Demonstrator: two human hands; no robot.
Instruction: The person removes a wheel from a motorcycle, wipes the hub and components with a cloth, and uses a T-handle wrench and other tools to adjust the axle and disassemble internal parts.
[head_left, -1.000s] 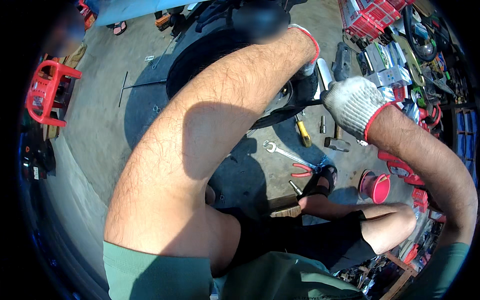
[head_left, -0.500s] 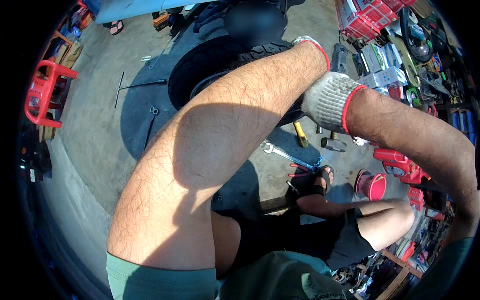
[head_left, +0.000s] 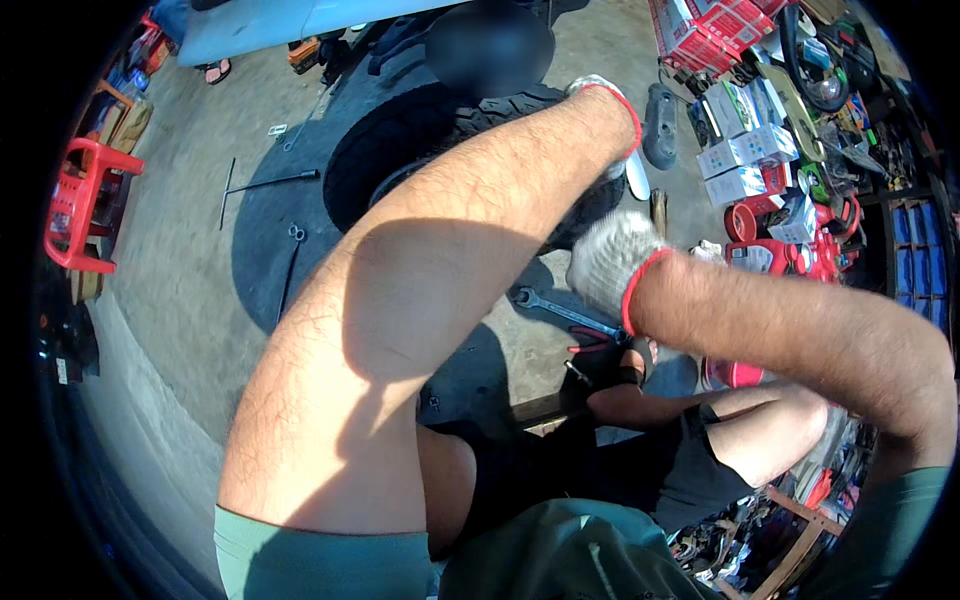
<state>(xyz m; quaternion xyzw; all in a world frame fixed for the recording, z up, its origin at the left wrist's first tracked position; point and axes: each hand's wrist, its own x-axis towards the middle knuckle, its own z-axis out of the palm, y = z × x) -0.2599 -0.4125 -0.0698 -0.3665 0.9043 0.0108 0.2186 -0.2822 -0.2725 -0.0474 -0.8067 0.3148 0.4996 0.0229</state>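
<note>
Two gloved hands, left hand (head_left: 603, 92) and right hand (head_left: 610, 262), at a black tyre (head_left: 420, 135).

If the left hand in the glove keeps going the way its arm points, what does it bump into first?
Most likely the black tyre: the left hand already reaches over its far edge, beside a silvery metal part. Depth is hard to judge here.

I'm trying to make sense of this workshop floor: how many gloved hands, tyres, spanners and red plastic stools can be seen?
Gloved hands: 2, the left hand at the tyre and the right hand just below it
Tyres: 1, the black tyre
Spanners: 1, the spanner on the concrete
Red plastic stools: 1, the red stool at far left
Total: 5
</note>
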